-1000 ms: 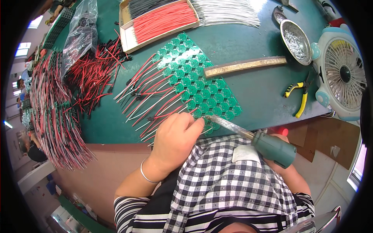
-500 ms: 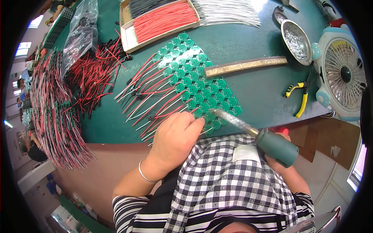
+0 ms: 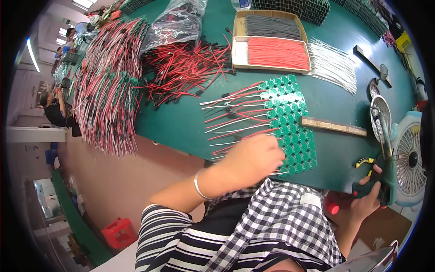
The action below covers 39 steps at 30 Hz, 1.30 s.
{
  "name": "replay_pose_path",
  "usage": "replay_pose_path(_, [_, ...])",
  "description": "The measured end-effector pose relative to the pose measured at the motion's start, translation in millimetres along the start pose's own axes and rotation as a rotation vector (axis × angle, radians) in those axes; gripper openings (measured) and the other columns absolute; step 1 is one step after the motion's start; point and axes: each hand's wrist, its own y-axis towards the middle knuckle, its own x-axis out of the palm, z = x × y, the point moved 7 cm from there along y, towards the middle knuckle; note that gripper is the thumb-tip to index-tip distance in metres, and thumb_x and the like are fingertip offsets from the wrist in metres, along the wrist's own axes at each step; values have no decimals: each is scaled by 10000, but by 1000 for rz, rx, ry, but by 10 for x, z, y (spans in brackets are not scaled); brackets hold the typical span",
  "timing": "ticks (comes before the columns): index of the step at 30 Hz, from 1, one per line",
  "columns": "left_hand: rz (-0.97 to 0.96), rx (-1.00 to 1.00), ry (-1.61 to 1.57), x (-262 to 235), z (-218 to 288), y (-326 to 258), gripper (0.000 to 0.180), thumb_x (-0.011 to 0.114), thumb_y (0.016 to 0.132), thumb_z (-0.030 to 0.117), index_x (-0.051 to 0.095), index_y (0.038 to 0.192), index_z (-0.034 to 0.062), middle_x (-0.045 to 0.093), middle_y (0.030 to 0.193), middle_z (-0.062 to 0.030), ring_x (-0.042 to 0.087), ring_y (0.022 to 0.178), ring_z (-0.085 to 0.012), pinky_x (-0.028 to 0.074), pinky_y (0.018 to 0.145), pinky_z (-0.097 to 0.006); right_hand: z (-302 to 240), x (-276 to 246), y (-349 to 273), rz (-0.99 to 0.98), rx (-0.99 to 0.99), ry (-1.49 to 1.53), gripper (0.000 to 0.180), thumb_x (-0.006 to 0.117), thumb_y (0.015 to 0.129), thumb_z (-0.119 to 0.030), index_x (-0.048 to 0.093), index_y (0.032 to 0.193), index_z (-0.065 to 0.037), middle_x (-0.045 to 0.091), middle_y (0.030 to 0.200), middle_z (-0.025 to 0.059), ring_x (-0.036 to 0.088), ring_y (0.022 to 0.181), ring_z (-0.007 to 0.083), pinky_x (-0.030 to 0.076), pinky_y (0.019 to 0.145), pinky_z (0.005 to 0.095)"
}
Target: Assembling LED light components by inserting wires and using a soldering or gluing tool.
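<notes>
A panel of round green circuit boards [image 3: 290,122] lies on the green table, with red, black and white wires [image 3: 240,120] fanning out from its left side. My left hand [image 3: 258,156] is closed in a pinch over the panel's lower left edge; what its fingertips hold is hidden. My right hand [image 3: 368,199] grips a green soldering gun [image 3: 389,181] out to the right. The gun's long tip reaches up into a round metal bowl [image 3: 374,129] with silvery material inside. Yellow-and-black pliers [image 3: 364,162] lie beside the gun, partly covered.
A wooden strip [image 3: 334,126] touches the panel's right side. Behind it are a box of red wires [image 3: 278,52] and loose white wires [image 3: 333,65]. Red-black leads [image 3: 186,72] and wired boards [image 3: 108,99] heap up left. A fan [image 3: 410,158] stands right; another person [image 3: 55,109] is far left.
The soldering gun has moved from over the panel to the metal bowl at the right, carried by my right hand. My left hand stays near the panel's lower edge. The view has shifted.
</notes>
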Motion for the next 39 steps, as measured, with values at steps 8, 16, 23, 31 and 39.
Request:
replay_pose_path(8, [236,16,588,-953,-1329,219,167,709,705,57,694,858,123,581,814,-34,563,784,-253,472,689,-363,151,-100,-54,-28,117,104,329,440,966,-175,519,1208,32,610,1062,109,525,719,112,463,670,265])
replay_pose_path(16, [310,173,395,-1045,-1675,417,110,722,726,88,673,825,91,631,887,-33,579,851,-258,470,769,-353,186,-56,-141,-3,199,120,362,430,988,-245,540,1202,26,550,796,50,492,706,102,436,684,253])
replay_pose_path(23, [625,-166,-300,-1204,-1245,654,98,645,865,102,630,924,26,630,776,-65,565,663,-132,464,632,-264,292,-170,-285,-93,244,259,416,469,956,-236,453,1266,41,589,1137,130,540,690,145,472,682,311])
replay_pose_path(31, [-78,85,79,129,98,185,170,693,698,7,682,854,73,559,673,-51,570,567,-212,444,483,-330,129,-59,-820,-709,364,-64,489,582,894,-361,512,1168,38,658,906,117,625,723,183,499,681,307])
replay_pose_path(39, [49,38,116,413,155,-49,199,701,657,48,662,849,83,529,701,-18,557,571,-173,420,466,-301,-149,119,-799,-811,-65,-393,198,649,795,-185,687,947,-63,686,934,98,656,821,295,507,795,394])
